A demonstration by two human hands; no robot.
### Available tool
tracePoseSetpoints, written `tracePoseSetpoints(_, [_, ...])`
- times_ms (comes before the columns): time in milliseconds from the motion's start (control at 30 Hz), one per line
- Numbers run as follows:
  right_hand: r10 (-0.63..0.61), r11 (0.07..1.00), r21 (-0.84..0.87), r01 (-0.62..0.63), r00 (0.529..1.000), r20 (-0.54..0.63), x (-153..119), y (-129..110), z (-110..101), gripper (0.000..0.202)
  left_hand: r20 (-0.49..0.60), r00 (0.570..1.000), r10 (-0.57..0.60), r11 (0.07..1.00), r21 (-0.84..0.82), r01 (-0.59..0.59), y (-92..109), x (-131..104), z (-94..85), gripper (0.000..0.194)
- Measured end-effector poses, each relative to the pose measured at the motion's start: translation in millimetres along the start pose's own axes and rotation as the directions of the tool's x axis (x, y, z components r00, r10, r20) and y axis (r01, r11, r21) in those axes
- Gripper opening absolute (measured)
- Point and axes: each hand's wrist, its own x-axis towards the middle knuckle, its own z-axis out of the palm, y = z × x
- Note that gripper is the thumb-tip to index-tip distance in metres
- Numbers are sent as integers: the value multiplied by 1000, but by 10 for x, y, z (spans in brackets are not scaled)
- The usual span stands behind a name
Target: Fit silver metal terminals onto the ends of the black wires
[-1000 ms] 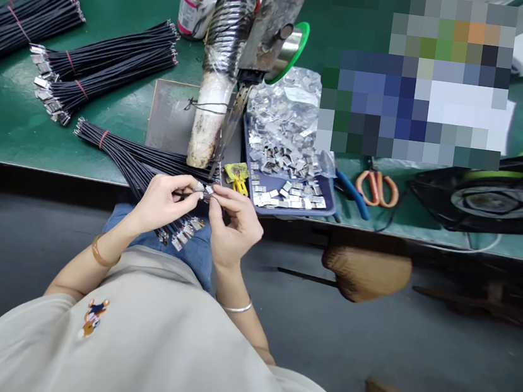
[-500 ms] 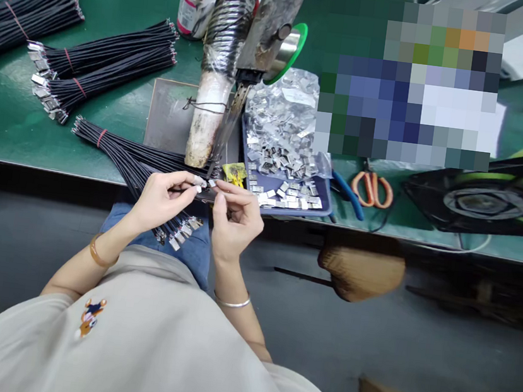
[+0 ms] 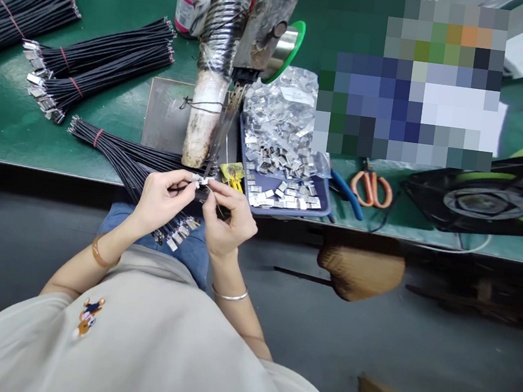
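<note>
Close together at the bench's front edge, my left hand [image 3: 162, 200] and my right hand [image 3: 230, 221] are both closed in a pinch. Small silvery connector pieces [image 3: 205, 181] meet between their fingertips; the exact join is too small to make out. White patches show on my left fingertips. Right above the fingers is the narrow metal tip of the bench fixture [image 3: 220, 140], beside a wrapped hose [image 3: 201, 119]. Under my left wrist runs a bundle of black cables [image 3: 127, 157], whose connector ends hang over my lap.
A blue tray [image 3: 288, 212] of metal connector shells [image 3: 285, 196] and a bag stands right of my hands. Near it lie blue-handled pliers [image 3: 347, 194], orange scissors [image 3: 371, 189] and a fan [image 3: 490, 198]. More cable bundles [image 3: 112, 53] lie left. A solder spool [image 3: 283, 52] hangs behind.
My right hand has moved slightly left and down, bringing its metal piece against the one in my left hand. The left hand stays nearly in place.
</note>
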Motion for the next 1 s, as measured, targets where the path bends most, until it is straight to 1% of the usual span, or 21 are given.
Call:
tracePoseSetpoints(167, [-36,997,-69,36,999,0,47,16,17,13,-21,999,-31,999,-25,30,22,15,35,20])
tracePoseSetpoints(400, [-101,987,-128,100,995,0,142,-2,0,12,-53,998,-45,997,-71,41,68,20,43,22])
tracePoseSetpoints(567, [-202,970,-132,203,979,20,150,18,-18,16,-56,997,-54,998,-37,52,87,17,33,21])
tracePoseSetpoints(667, [-215,966,-139,219,976,39,113,40,-42,15,-49,997,-52,999,-5,51,83,13,28,21])
tracePoseSetpoints(733, [-188,973,-127,193,981,48,93,36,-58,12,-43,998,-50,999,12,50,79,8,24,21])
tracePoseSetpoints(767, [-156,981,-109,160,987,44,88,28,-63,11,-38,998,-50,999,16,50,79,4,24,21])
tracePoseSetpoints(867, [-16,999,-39,17,999,35,92,-10,-67,10,-26,999,-43,999,21,44,82,-10,28,22])
tracePoseSetpoints(933, [70,997,-17,-69,996,58,107,-32,-63,8,-38,999,-32,999,36,33,87,-18,38,22])
tracePoseSetpoints(1000, [112,994,-8,-111,990,90,126,-46,-58,5,-56,998,-15,998,52,18,93,-22,51,21])
